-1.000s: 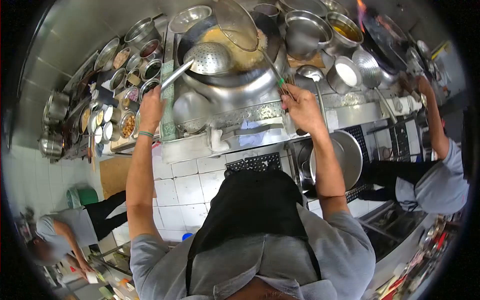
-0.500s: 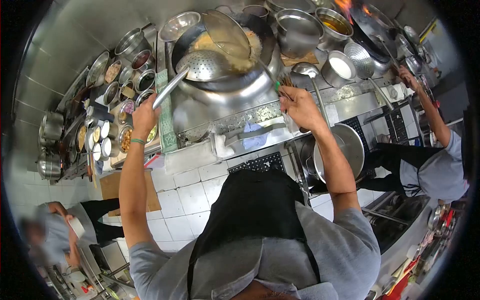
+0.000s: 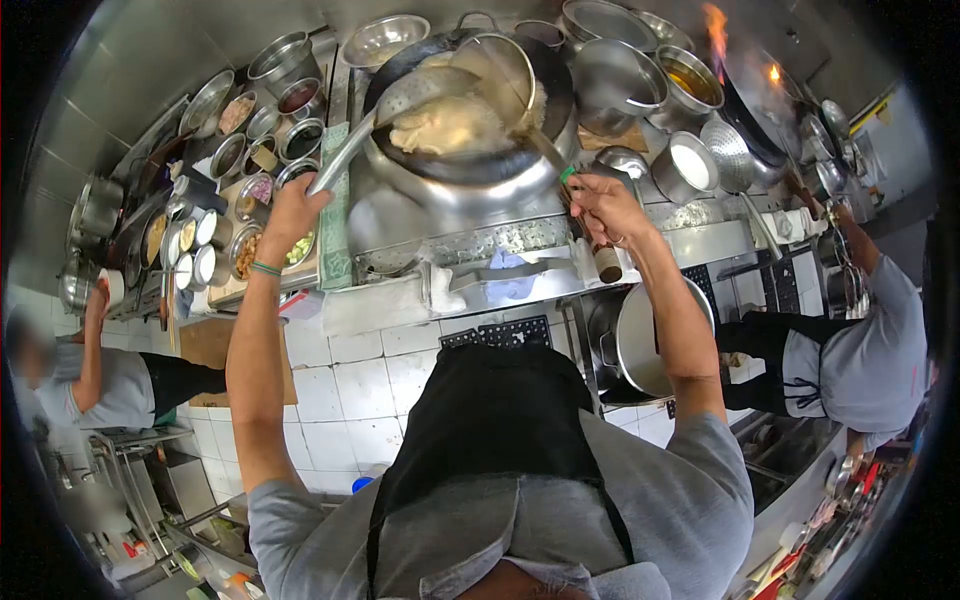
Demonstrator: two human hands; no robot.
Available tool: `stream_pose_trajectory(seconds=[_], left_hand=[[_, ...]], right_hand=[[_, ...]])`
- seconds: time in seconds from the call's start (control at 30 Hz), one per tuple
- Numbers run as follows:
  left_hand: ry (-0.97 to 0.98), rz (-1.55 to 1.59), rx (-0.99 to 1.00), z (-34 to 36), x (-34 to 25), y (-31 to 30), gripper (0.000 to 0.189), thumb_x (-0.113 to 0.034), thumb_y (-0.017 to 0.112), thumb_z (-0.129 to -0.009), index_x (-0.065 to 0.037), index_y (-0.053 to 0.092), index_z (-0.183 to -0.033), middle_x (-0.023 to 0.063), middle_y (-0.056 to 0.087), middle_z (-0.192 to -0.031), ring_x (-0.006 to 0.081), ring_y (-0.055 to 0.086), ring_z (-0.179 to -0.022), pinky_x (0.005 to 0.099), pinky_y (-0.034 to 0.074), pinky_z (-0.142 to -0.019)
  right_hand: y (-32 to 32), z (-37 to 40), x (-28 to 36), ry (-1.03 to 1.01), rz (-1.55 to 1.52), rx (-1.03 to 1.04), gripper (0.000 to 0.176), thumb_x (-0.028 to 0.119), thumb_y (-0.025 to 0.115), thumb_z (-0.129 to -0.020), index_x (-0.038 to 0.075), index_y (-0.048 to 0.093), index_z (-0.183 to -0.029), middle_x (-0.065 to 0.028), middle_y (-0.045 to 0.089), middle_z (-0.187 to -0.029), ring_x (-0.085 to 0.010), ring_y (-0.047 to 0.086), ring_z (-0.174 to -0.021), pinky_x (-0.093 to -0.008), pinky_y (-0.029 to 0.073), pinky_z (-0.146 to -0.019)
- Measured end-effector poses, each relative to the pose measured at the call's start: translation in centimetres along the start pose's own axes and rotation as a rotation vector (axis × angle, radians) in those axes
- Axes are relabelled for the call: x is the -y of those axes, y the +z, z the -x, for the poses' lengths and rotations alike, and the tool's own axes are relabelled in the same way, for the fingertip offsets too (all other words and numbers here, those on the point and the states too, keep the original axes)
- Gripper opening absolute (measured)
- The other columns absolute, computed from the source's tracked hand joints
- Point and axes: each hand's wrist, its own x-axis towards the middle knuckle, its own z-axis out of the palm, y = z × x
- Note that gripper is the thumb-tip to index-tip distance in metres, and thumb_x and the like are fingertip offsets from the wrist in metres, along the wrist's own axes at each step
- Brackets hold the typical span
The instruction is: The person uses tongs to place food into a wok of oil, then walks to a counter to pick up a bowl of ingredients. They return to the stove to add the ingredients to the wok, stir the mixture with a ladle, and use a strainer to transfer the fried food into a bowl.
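Note:
My left hand (image 3: 292, 212) is wrapped round the metal handle of a perforated skimmer (image 3: 422, 92), its bowl blurred over the wok (image 3: 400, 170). With my right hand (image 3: 610, 212) I grip the handle of a mesh strainer (image 3: 495, 72), which has a green tie and a wooden end (image 3: 607, 264). The strainer is tilted above the wok, its round rim raised. Beneath and between the two tools lies a pale, golden mass of food (image 3: 447, 130), partly blurred. The tools' bowls hide part of the wok's inside.
Left of the wok, small containers of ingredients crowd the counter, including a bowl of diced food (image 3: 246, 256). At right stand a steel pot (image 3: 618, 90), a pot of oil (image 3: 692, 75) and a pot of white stuff (image 3: 686, 166). Flames (image 3: 716, 35) rise near a co-worker (image 3: 870, 330). Another person (image 3: 85, 375) stands left.
The skimmer has moved up and left, and the strainer has tilted with its rim shifted right. Pale food now shows below them. The left-hand person has raised an arm with a white container.

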Motion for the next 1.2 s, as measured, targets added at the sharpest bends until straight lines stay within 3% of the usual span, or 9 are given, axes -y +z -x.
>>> stream_pose_trajectory(seconds=[0.1,0.13,0.33,0.5,0.67,0.77,0.87,1.07,1.2], left_hand=[[-0.365,0.394,0.090,1.0,-3.6,-0.1,0.035,-0.024,0.061,-0.088,0.001,0.060,-0.113,0.0052,0.056,-0.071,0.0139,0.052,-0.051,0.0308,0.043,-0.046],[-0.358,0.495,0.047,1.0,-3.6,0.5,0.019,-0.023,0.063,-0.088,-0.006,0.060,-0.095,-0.0016,0.049,-0.068,0.0066,0.045,-0.044,0.0229,0.033,-0.035],[-0.406,0.692,0.043,1.2,-2.3,1.5,0.020,-0.025,0.063,-0.087,-0.007,0.058,-0.096,-0.0008,0.052,-0.071,0.0091,0.047,-0.044,0.0249,0.036,-0.036],[-0.390,0.663,0.007,1.2,-1.9,3.2,0.019,-0.025,0.062,-0.089,-0.007,0.056,-0.095,-0.0003,0.051,-0.073,0.0098,0.047,-0.047,0.0272,0.038,-0.039],[-0.366,0.732,-0.117,3.2,-1.5,3.3,0.019,-0.024,0.061,-0.091,-0.006,0.056,-0.095,-0.0004,0.051,-0.073,0.0095,0.047,-0.046,0.0266,0.036,-0.038],[-0.411,0.793,-0.264,6.5,-4.0,2.4,0.023,-0.026,0.057,-0.093,-0.004,0.061,-0.099,-0.0004,0.050,-0.064,0.0089,0.046,-0.047,0.0273,0.035,-0.040],[-0.440,1.039,-0.286,10.3,-4.2,2.7,0.018,-0.023,0.057,-0.093,-0.006,0.057,-0.098,0.0007,0.051,-0.066,0.0097,0.046,-0.046,0.0260,0.037,-0.039],[-0.682,1.568,-0.194,18.1,-6.4,6.0,0.018,-0.012,0.060,-0.089,-0.007,0.052,-0.105,0.0019,0.051,-0.072,0.0086,0.046,-0.048,0.0237,0.038,-0.039],[-0.747,1.861,-0.034,20.8,-7.1,8.3,0.017,-0.009,0.059,-0.090,-0.006,0.053,-0.106,0.0010,0.049,-0.070,0.0076,0.042,-0.047,0.0225,0.035,-0.038]], right_hand=[[-0.5,-0.3,0.9,0.054,-0.061,0.059,0.031,0.006,0.054,-0.095,0.001,0.050,-0.126,-0.0040,0.058,-0.079,-0.0059,0.040,-0.040,-0.0225,0.031,-0.030],[-0.7,-0.3,1.4,0.073,-0.085,0.086,0.028,0.005,0.053,-0.095,0.002,0.050,-0.124,-0.0038,0.058,-0.079,-0.0052,0.040,-0.040,-0.0219,0.031,-0.030],[-1.3,-1.5,2.2,0.223,-0.313,0.203,0.019,0.001,0.049,-0.096,0.006,0.050,-0.114,-0.0030,0.056,-0.081,-0.0016,0.037,-0.040,-0.0193,0.029,-0.029],[-1.3,-3.6,1.2,0.225,-0.337,0.269,0.022,0.001,0.048,-0.096,0.005,0.048,-0.118,-0.0024,0.054,-0.083,-0.0013,0.034,-0.041,-0.0188,0.029,-0.029],[-1.6,-3.0,1.8,0.248,-0.317,0.305,0.024,0.004,0.045,-0.098,0.006,0.046,-0.123,-0.0015,0.051,-0.084,-0.0012,0.033,-0.041,-0.0183,0.028,-0.029],[-2.5,-3.3,1.2,0.229,-0.307,0.338,0.023,0.005,0.046,-0.099,0.007,0.047,-0.122,-0.0013,0.051,-0.084,-0.0013,0.033,-0.040,-0.0180,0.027,-0.029],[-2.9,-3.6,0.9,0.230,-0.336,0.379,0.025,0.004,0.045,-0.099,0.008,0.048,-0.123,-0.0022,0.053,-0.082,-0.0018,0.034,-0.039,-0.0181,0.026,-0.029],[-2.4,-2.9,1.3,0.244,-0.350,0.371,0.028,0.002,0.044,-0.098,0.008,0.050,-0.125,-0.0022,0.055,-0.080,-0.0026,0.034,-0.038,-0.0183,0.025,-0.027],[-1.2,-2.3,1.5,0.233,-0.430,0.388,0.026,0.004,0.053,-0.096,0.005,0.051,-0.122,-0.0032,0.057,-0.078,-0.0021,0.037,-0.037,-0.0185,0.025,-0.024]])
